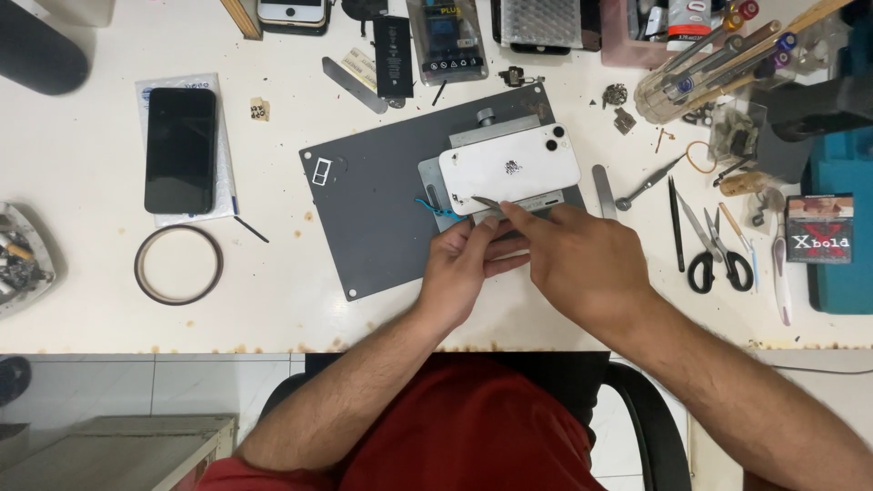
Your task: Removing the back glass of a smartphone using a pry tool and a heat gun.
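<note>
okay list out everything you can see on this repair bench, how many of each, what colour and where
white phone: 1, white, face down on a metal holder, centre of the mat
work mat: 1, dark grey, desk centre
thin metal blade: 1, silver, at the phone's near edge, under the fingertips
black phone: 1, black, left, lying on a pale sleeve
tape roll: 1, brown, left, below the black phone
scissors: 1, black handles, right
tweezers: 1, black, left of the scissors
battery: 1, black, top centre
tool jar: 1, clear, lying top right, holding several tools
desk: 1, white
left hand: 1, against the phone's near edge
right hand: 1, pinching the blade
</note>
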